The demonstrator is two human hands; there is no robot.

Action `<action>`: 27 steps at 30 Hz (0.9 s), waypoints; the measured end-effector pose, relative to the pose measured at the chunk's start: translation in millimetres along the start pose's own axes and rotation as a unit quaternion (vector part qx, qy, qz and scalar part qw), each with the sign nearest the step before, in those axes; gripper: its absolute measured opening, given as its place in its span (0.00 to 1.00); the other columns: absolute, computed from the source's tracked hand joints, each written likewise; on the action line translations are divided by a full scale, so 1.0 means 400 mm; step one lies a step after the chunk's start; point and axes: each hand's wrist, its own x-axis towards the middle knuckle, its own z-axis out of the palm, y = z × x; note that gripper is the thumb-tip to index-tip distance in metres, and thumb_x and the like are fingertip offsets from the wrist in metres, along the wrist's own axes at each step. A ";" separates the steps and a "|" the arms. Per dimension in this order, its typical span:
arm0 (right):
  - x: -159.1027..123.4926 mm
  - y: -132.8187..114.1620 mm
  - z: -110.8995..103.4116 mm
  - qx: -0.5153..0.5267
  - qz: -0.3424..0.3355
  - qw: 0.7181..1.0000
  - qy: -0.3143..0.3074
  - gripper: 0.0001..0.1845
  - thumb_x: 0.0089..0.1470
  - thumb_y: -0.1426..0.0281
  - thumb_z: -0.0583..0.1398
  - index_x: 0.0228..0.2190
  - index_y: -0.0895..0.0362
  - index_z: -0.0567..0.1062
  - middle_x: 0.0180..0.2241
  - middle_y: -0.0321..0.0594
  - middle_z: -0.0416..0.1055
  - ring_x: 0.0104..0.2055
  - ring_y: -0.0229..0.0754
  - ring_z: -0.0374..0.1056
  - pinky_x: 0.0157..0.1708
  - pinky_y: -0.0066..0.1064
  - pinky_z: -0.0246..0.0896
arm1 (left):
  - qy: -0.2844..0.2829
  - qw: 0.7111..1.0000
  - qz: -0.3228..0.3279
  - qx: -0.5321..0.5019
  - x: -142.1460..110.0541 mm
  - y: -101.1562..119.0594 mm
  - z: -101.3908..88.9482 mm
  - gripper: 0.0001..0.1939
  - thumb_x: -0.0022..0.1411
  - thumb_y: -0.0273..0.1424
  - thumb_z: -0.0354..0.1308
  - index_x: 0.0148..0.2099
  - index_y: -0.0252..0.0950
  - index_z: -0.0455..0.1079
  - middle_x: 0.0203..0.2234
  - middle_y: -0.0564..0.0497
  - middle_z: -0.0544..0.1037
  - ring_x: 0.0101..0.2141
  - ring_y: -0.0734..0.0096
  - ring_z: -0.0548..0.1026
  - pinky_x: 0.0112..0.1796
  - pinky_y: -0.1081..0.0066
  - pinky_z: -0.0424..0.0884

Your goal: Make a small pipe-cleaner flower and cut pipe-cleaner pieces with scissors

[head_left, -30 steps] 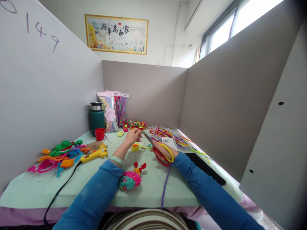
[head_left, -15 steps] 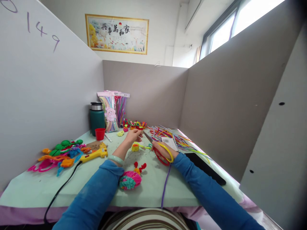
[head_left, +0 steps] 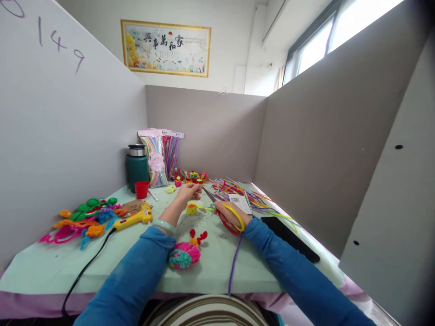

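My right hand [head_left: 228,213] grips scissors [head_left: 226,213] with red and yellow handles, their blades pointing up-left toward my left hand. My left hand [head_left: 188,191] is pinched on a small piece I cannot make out, just at the blade tips. Below the two hands a small yellow and orange pipe-cleaner figure [head_left: 191,208] stands on the pale green table [head_left: 50,267]. A pink and teal fuzzy ball with a red and yellow top [head_left: 185,252] lies near the front edge, and a purple pipe cleaner [head_left: 234,265] runs down past the edge.
A yellow glue gun [head_left: 134,218] with a black cord lies to the left, beside a heap of pipe-cleaner shapes [head_left: 83,219]. A green flask [head_left: 137,167], red cup [head_left: 142,189] and pipe-cleaner packs [head_left: 162,156] stand at the back. Loose pipe cleaners [head_left: 249,194] and a black slab [head_left: 288,233] lie right. Grey partitions enclose the table.
The scissor handles have come closer together in my right hand and the blades have narrowed at my left fingertips. My left hand has barely shifted.
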 end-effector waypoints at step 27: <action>0.003 0.014 0.008 0.116 0.013 0.992 -0.054 0.36 0.56 0.42 0.41 0.34 0.58 0.71 0.12 0.29 0.60 0.10 0.31 0.54 0.12 0.22 0.51 | 0.025 0.999 0.022 -0.013 0.004 0.004 -0.006 0.14 0.52 0.39 0.61 0.31 0.32 0.68 0.22 0.53 0.72 0.17 0.81 0.68 0.25 0.73 0.72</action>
